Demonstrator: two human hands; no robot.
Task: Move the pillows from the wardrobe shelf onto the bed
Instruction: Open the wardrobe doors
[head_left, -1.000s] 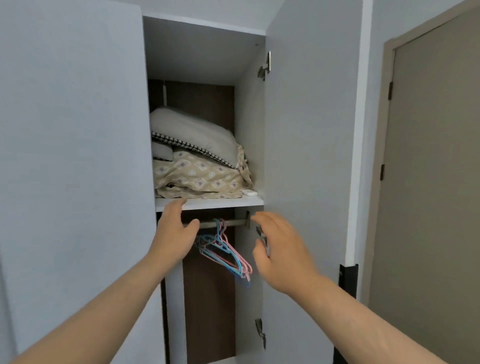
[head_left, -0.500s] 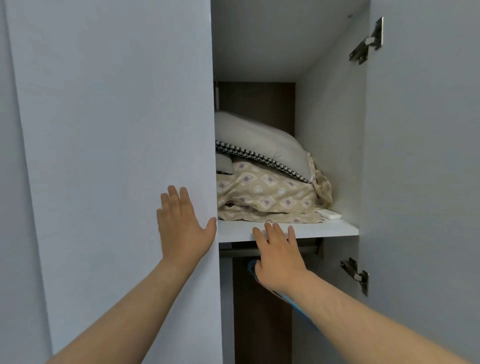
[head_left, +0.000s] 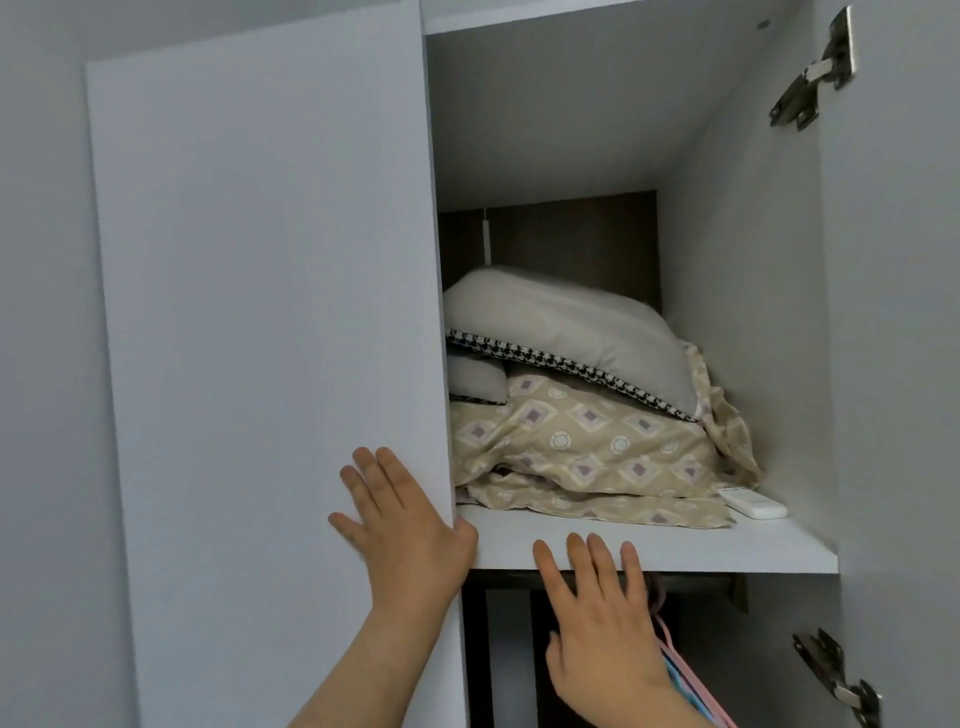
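Honestly the thing I'd worry about here is that little white remote (head_left: 756, 505) sitting on the shelf (head_left: 649, 545) right at the corner of the patterned pillow (head_left: 597, 447), looks like it's touching the fabric, so if that pillow gets dragged out first the remote probably goes off the edge with it. Also the pillows are stacked, grey pillow (head_left: 566, 317) with the houndstooth trim on top of the patterned one, plus a smaller grey one (head_left: 475, 382) tucked at the left, so pulling from the bottom likely tips the lot. The left door (head_left: 260, 312) half covers the opening too, which could snag them. Nothing's grabbed yet: left hand (head_left: 402, 525) is flat and spread on that door's edge, right hand (head_left: 597, 618) is open, fingers (head_left: 602, 556) reaching up over the shelf's front edge, holding nothing
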